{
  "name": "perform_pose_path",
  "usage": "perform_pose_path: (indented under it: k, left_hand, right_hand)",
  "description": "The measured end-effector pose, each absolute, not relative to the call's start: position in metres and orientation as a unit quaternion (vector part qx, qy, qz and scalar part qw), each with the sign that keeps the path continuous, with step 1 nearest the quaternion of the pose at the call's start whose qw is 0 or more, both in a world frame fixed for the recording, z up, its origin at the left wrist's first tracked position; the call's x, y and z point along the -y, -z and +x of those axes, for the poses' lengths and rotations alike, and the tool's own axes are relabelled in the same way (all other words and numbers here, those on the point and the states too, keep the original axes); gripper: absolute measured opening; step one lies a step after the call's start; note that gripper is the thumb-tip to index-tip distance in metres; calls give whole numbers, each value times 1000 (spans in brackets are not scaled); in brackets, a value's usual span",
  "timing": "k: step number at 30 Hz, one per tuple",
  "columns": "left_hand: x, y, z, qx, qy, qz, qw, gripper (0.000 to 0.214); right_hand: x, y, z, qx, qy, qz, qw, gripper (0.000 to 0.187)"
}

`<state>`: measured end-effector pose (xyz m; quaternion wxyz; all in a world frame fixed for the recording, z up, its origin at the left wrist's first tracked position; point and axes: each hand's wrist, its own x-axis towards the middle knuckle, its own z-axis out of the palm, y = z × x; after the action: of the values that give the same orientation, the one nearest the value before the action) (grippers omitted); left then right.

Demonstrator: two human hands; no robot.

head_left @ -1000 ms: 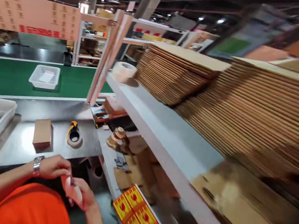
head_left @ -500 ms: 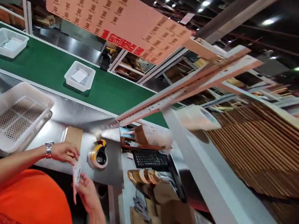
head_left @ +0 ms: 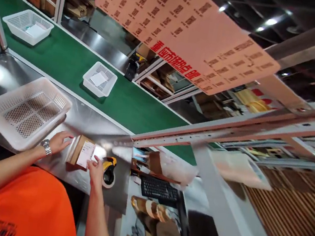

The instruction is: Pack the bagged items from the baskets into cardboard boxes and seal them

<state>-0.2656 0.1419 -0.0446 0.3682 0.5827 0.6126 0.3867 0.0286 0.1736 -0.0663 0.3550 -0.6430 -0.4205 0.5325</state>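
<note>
A steel packing table (head_left: 89, 180) runs along a green conveyor belt (head_left: 65, 63) in a warehouse, with a large printed cardboard sign (head_left: 185, 31) hanging overhead. On the near part of the table lies a small cardboard box (head_left: 75, 149), between a white basket (head_left: 25, 110) on its left and a tape dispenser (head_left: 109, 170) on its right.

Half a second ago both hands held a white label in the air close to the chest and the box lay untouched. Now the label (head_left: 86, 154) lies flat on the box top. The left hand (head_left: 59, 142) rests open against the box's left side, fingers spread and not closed around it. The right hand (head_left: 96, 170) has its fingers stretched out, tips on the label's right edge, pressing rather than pinching. By the look of it, the label is being stuck down.
</note>
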Motion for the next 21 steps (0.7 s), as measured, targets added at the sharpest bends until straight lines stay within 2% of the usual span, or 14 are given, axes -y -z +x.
perform_pose_path:
  k: [5, 9, 11, 16, 19, 21]
  left_hand:
    - [-139, 71, -224, -579, -358, 675, 283, 23]
    - [-150, 90, -190, -593, -258, 706, 288, 32]
    - [-156, 96, -179, -609, -203, 702, 307, 49]
    - [-172, 99, -179, -654, -56, 660, 364, 110]
    - [-180, 94, -187, -658, -15, 650, 380, 137]
    - [-185, 90, -189, -660, 2, 645, 384, 149]
  right_hand:
    - [-180, 76, 19, 431, -510, -676, 311, 70]
    - [-182, 83, 18, 465, -491, -682, 278, 64]
    - [-183, 86, 19, 488, -473, -687, 256, 60]
    - [-187, 89, 21, 549, -416, -697, 200, 53]
    - [-189, 87, 27, 599, -379, -690, 149, 56]
    - [-190, 86, 36, 649, -313, -685, 111, 62]
